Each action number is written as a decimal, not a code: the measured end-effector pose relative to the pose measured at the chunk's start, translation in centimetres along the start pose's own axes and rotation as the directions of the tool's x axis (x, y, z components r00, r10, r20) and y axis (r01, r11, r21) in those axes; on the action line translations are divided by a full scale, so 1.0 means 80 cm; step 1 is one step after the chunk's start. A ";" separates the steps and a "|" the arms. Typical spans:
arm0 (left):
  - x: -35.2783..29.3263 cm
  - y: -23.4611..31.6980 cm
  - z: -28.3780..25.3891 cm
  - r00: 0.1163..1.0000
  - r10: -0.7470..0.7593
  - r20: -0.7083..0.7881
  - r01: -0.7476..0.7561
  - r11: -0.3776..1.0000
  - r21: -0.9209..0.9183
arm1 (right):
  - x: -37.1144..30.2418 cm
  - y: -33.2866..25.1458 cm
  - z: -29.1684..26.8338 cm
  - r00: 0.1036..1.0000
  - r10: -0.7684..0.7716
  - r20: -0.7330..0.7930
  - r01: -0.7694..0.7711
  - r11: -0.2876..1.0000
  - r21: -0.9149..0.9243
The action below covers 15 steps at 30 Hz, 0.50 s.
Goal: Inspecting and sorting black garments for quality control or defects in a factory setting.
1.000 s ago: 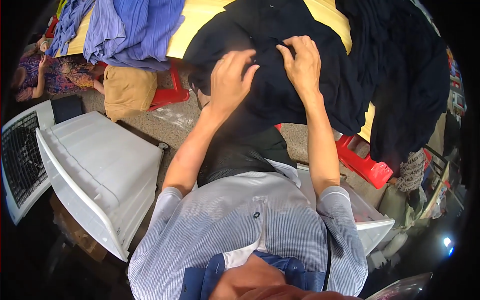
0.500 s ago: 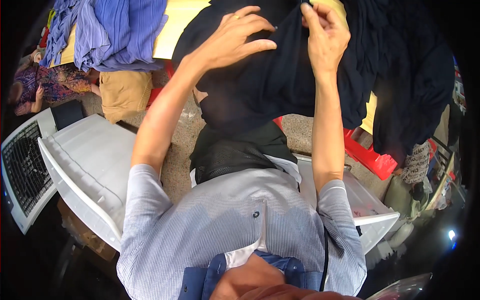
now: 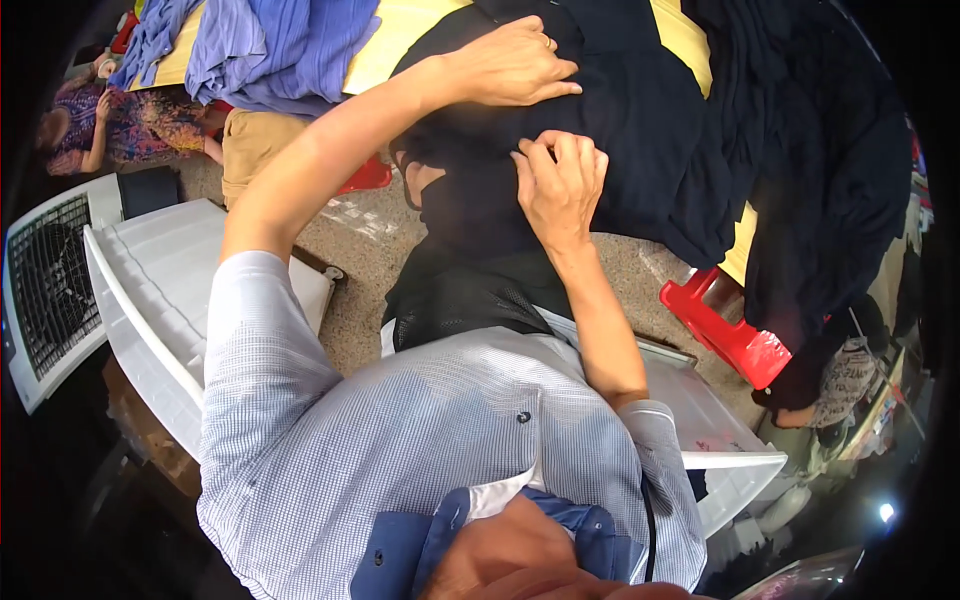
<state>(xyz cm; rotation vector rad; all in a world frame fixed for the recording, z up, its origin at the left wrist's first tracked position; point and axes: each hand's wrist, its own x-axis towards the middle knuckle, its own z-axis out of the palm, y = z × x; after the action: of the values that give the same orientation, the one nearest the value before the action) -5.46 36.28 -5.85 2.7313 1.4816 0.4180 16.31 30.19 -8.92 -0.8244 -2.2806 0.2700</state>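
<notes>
A heap of dark navy cloth (image 3: 640,130) spreads over the yellow tabletop and hangs down in front of me. My left hand (image 3: 515,68) lies on its upper part, fingers curled in and the thumb close to the forefinger, gripping the fabric. Lower and slightly to the right, my right hand (image 3: 565,185) has its fingers bent in a pinch on the same cloth. What sits right between the fingertips is hard to see. A fold of the cloth drapes toward my lap.
Bluish-purple garments (image 3: 290,50) lie at the far left on the yellow tabletop (image 3: 400,40). Tan cloth (image 3: 260,145) hangs below them. A red plastic stool (image 3: 725,325) stands to the right. White plastic bins (image 3: 165,290) flank me. Another person (image 3: 130,125) is at far left.
My right hand has come down and left, toward my body, from the upper cloth. My left hand has moved slightly right, its spread fingers now curled onto the fabric.
</notes>
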 end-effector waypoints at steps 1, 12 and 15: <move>-0.001 -0.005 0.000 0.998 -0.058 0.026 0.058 0.998 -0.006 | 0.002 0.006 0.001 0.999 -0.050 -0.001 0.050 0.998 0.040; 0.023 0.103 -0.235 0.664 -0.713 0.226 0.328 0.007 -0.944 | 0.076 -0.032 -0.148 0.946 0.317 -0.070 -0.220 0.784 0.580; 0.019 0.152 -0.303 0.760 -0.649 0.043 -0.037 -0.110 -0.993 | 0.075 -0.097 -0.155 0.958 0.088 -0.272 0.038 0.903 0.428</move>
<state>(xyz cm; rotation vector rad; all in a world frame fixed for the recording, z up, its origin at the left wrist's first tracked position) -0.37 27.90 19.44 0.9302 0.9898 1.4948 17.46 27.48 6.59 -0.6143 -1.8419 0.6023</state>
